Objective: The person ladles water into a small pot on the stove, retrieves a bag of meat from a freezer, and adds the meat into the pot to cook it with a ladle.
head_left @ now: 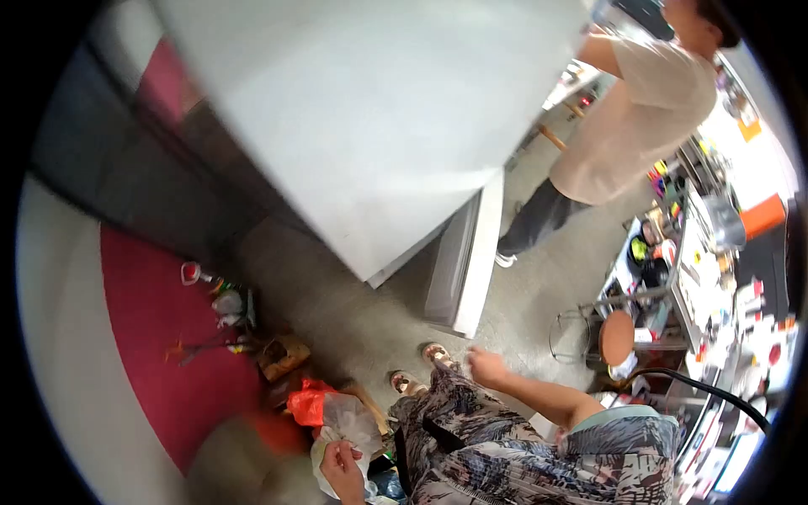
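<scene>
My right hand (pixel 486 367) is held out low in front of me, its fingers curled in and slightly blurred, with nothing visible in them. Just beyond it is the lower end of an open white door (pixel 478 278), which belongs to a large white cabinet like a refrigerator (pixel 362 126); hand and door look apart. My left hand (pixel 342 468) is at the bottom, fingers bent together. Whether it pinches something small is unclear. Beside and behind that hand lie a clear plastic bag (pixel 349 419) and a red plastic bag (pixel 310 402).
Another person in a light shirt (pixel 644 118) stands at the right beyond the door. A cluttered metal table (pixel 686 295) and a round brown stool (pixel 617 338) are at the right. Along the red wall panel (pixel 160 353) sit a cardboard box (pixel 282 357) and loose items.
</scene>
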`<action>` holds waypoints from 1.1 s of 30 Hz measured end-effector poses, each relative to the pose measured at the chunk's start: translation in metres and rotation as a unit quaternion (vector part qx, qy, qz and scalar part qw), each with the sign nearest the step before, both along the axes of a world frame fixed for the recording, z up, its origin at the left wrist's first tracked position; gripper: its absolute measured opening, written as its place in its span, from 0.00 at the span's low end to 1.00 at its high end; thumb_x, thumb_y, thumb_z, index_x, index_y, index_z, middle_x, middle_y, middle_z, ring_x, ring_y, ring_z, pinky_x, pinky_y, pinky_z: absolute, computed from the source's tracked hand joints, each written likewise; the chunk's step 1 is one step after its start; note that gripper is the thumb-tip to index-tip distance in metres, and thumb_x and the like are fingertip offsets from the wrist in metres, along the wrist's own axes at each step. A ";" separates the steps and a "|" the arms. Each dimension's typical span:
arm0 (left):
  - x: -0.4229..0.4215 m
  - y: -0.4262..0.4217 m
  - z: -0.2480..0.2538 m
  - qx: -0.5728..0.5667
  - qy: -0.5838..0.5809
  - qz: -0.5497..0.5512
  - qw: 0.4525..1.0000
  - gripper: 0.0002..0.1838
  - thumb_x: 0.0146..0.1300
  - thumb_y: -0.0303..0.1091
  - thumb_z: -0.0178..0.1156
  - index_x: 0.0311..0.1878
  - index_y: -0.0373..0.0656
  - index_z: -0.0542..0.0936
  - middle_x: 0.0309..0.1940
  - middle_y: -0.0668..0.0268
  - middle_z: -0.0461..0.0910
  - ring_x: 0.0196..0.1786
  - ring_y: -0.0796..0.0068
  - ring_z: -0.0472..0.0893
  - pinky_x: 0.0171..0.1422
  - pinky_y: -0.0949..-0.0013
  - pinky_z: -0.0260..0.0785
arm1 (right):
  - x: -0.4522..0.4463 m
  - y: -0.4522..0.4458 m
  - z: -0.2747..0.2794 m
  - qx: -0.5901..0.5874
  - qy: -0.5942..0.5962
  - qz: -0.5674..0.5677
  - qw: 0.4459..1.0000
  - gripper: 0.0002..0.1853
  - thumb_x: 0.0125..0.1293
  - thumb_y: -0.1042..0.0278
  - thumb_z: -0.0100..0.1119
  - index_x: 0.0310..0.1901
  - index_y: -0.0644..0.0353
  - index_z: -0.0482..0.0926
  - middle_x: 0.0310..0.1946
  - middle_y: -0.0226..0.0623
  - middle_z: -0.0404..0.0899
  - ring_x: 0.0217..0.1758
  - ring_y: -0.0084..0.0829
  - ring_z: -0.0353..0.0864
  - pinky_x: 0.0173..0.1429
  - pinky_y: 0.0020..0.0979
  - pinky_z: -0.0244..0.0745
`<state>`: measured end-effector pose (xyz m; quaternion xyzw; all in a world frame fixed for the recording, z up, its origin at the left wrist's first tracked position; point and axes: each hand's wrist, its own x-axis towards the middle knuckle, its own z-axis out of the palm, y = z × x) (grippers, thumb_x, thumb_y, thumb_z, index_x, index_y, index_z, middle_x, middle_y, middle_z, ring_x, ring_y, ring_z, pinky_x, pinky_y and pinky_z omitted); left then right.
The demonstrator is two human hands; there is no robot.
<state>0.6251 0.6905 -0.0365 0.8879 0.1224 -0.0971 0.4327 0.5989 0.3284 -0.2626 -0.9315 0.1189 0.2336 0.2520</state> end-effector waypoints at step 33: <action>0.207 -0.332 -0.120 0.044 0.089 -0.264 0.960 0.13 0.73 0.37 0.54 0.41 0.34 0.79 0.36 0.58 0.83 0.36 0.69 0.81 0.42 0.68 0.74 | 0.437 -0.135 -0.223 0.327 -0.226 -0.570 0.719 0.25 0.69 0.55 0.53 0.53 0.73 0.72 0.48 0.56 0.77 0.52 0.49 0.76 0.57 0.43 0.70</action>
